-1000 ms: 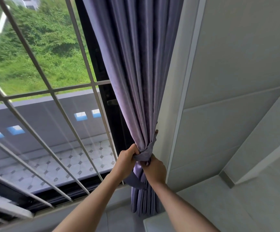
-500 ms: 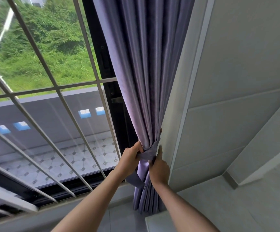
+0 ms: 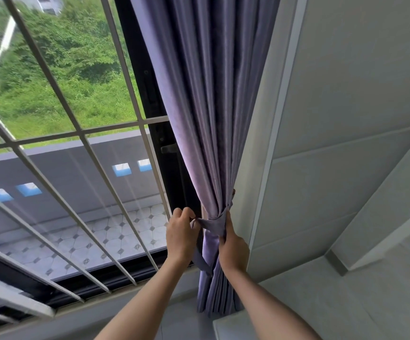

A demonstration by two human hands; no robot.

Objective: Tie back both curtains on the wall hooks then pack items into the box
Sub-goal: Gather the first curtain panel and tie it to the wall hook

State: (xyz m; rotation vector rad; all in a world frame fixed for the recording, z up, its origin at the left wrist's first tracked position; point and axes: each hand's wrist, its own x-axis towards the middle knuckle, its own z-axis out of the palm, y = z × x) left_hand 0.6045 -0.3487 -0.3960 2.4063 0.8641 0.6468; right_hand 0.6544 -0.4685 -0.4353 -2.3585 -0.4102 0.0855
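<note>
The purple curtain (image 3: 199, 119) hangs gathered against the white wall (image 3: 346, 168), just right of the barred window (image 3: 64, 143). A matching tie-back band (image 3: 212, 223) wraps the curtain at its narrowest point. The left hand (image 3: 180, 235), forearm raised from below, pinches the band's loose end just left of the curtain, fingers curled. The right hand (image 3: 232, 244) grips the band on the curtain's right side, its fingers reaching up behind the fabric. The 2 forearms rise side by side.
</note>
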